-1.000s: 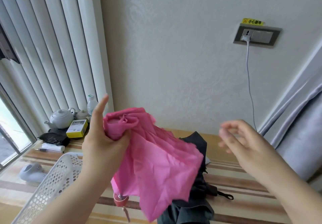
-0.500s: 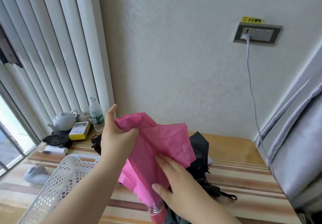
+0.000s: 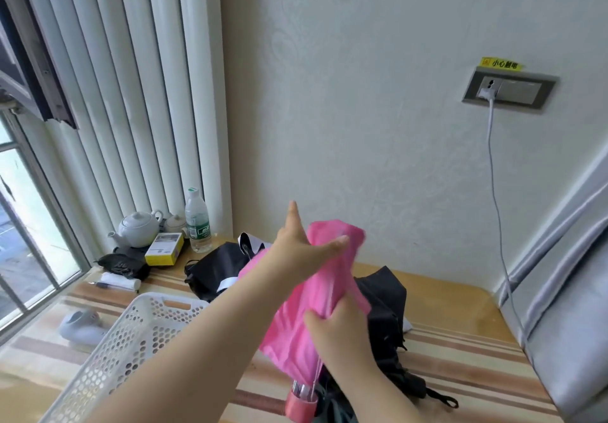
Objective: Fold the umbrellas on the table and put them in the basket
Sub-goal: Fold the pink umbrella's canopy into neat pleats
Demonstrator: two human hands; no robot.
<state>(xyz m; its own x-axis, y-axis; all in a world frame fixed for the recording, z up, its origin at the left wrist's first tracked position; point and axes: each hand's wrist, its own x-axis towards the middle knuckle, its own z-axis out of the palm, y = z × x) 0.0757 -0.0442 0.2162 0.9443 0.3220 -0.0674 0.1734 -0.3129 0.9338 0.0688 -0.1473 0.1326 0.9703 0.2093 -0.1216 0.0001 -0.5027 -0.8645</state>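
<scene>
The pink umbrella (image 3: 316, 304) is held up over the desk (image 3: 460, 350), between the two hands and in front of the person. Its long axis runs steeply, from the bunched top near the left hand (image 3: 302, 251) down to the red handle (image 3: 301, 404) at the bottom edge of the view, so it points handle-down, toward the person, and top-up, toward the wall.

The left hand is at the top end: its thumb presses on the cloth, while its forefinger sticks out straight and free. The right hand (image 3: 339, 327) is lower, at the middle of the canopy, with its fingers (image 3: 312, 319) curled round the gathered cloth. The cloth looks loosely gathered, not yet wound tight.

The basket (image 3: 131, 333) stands to the left, just beside the left forearm, so the left hand is the nearer one to it. A black umbrella (image 3: 388, 317) lies on the desk behind and under the pink one, apparently not yet folded.
</scene>
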